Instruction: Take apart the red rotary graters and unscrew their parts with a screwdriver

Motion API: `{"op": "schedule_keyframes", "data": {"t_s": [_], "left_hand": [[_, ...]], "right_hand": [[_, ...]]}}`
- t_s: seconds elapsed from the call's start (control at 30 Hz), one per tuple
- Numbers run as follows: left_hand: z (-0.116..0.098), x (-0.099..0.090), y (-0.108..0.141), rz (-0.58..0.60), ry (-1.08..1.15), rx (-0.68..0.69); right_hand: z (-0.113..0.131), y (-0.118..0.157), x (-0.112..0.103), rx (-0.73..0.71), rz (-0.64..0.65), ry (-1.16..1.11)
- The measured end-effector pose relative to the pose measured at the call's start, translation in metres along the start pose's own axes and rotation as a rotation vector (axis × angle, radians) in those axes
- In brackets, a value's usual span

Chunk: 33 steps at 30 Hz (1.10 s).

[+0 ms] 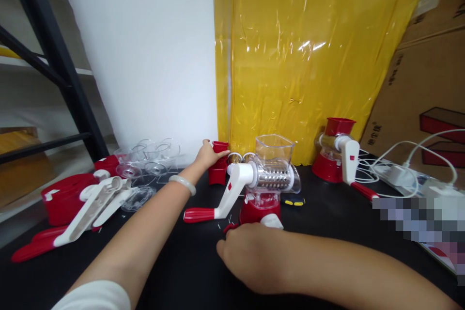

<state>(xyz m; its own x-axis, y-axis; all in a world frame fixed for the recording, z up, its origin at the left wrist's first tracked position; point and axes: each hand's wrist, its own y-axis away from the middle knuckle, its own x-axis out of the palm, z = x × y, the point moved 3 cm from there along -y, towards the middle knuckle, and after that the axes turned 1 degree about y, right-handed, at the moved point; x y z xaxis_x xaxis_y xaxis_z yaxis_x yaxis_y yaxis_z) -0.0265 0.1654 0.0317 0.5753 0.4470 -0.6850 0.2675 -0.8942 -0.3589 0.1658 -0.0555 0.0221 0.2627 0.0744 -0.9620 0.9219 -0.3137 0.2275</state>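
My left hand reaches to the back of the black table, its fingers around the top of a red pusher-like part. In front stands a rotary grater with a clear hopper, a metal drum, a red base and a white crank with a red handle. Low at the base of that grater, my right hand is curled, with a small red piece showing at its fingertips. Metal drums sit behind the grater.
Red bases, white cranks and clear plastic parts lie at left. Another assembled grater stands at right, near white cables and a cardboard box. A black-and-yellow object lies behind the grater base.
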Motion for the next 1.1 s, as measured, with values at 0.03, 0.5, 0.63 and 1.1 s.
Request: {"op": "schedule_keyframes", "data": {"t_s": [0.03,0.5,0.63,1.1], "left_hand": [[0.001,-0.002,-0.001,0.0,-0.002,-0.011],[0.024,-0.017,0.003,-0.009,-0.055,0.068],[0.016,-0.02,-0.002,-0.031,-0.117,0.305],[-0.046,-0.061,-0.015,-0.15,-0.31,0.608]], "right_hand": [[0.0,0.0,0.0,-0.006,-0.007,0.005],[0.001,-0.001,-0.004,0.024,-0.018,0.033],[0.0,-0.003,0.0,0.026,-0.03,0.036],[-0.002,-0.002,-0.003,0.036,-0.017,0.017]]}}
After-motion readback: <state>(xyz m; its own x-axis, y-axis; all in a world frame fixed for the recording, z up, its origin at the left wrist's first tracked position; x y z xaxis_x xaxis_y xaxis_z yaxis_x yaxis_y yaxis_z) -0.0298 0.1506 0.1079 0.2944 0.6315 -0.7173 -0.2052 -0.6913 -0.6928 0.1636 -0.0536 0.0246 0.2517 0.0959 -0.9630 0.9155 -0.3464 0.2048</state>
